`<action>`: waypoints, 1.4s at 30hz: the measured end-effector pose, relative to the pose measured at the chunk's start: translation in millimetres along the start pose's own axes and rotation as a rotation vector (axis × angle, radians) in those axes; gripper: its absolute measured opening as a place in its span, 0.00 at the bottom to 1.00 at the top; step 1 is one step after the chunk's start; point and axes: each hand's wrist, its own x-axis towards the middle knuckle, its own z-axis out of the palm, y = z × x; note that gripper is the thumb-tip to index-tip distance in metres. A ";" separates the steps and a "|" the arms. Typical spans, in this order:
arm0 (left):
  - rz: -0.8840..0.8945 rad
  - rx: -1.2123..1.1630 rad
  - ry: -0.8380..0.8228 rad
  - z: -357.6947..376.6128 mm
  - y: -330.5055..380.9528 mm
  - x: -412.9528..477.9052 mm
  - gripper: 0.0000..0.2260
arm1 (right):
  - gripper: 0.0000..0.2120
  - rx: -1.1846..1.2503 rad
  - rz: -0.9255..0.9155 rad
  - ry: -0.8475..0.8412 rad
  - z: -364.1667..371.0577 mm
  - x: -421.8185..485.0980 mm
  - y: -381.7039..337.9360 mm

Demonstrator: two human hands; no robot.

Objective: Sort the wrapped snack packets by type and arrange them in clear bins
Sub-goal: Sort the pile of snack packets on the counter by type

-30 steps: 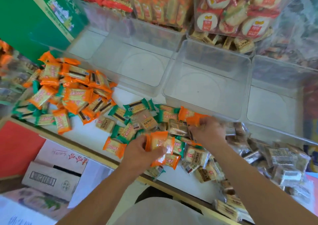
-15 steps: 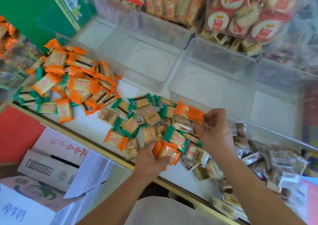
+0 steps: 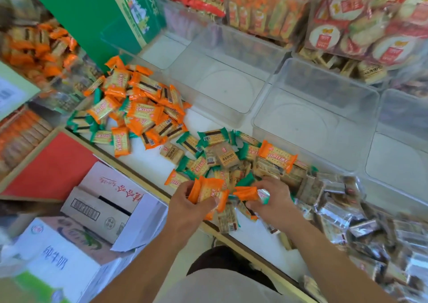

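Left hand (image 3: pixel 185 202) grips a bunch of orange packets (image 3: pixel 205 190); right hand (image 3: pixel 276 202), close beside it, pinches a single packet (image 3: pixel 246 192). Both sit at the near edge of the mixed pile (image 3: pixel 222 154). Clear bins (image 3: pixel 324 80) just behind the pile hold nothing: sorting looks early, binning not begun.

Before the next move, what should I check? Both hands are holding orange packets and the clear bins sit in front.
1. Left hand grip on orange stack: ok, fingers curled round it.
2. Right hand grip on orange packet: ok, pinched.
3. Right hand's load all one type: cannot tell, a green-ended wrapper shows by the thumb.
4. Clear bin ahead empty: ok.
5. Loose pile sorted: not ok, green, orange and tan packets are mixed.
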 end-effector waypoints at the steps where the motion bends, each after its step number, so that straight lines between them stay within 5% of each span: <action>1: -0.010 -0.003 0.001 -2.0 -3.0 -4.2 0.28 | 0.16 -0.039 -0.013 -0.034 2.5 1.1 -1.7; 6: -0.042 -0.059 0.042 2.2 -7.8 -19.7 0.30 | 0.18 -0.094 -0.130 0.061 5.4 -1.0 -3.8; 15: -0.048 -0.070 0.050 4.9 26.1 -5.4 0.18 | 0.29 0.359 -0.060 0.237 -29.8 -10.1 -51.1; 24: -0.079 -0.101 0.136 -85.0 66.6 87.6 0.15 | 0.42 0.537 0.068 0.123 29.6 68.4 -160.3; 34: 0.006 -0.197 0.486 -241.2 104.4 231.3 0.26 | 0.27 0.630 0.357 0.072 126.4 176.5 -249.8; 42: -0.210 0.321 0.156 -236.2 23.1 269.2 0.28 | 0.25 0.654 0.581 0.083 161.2 199.5 -232.7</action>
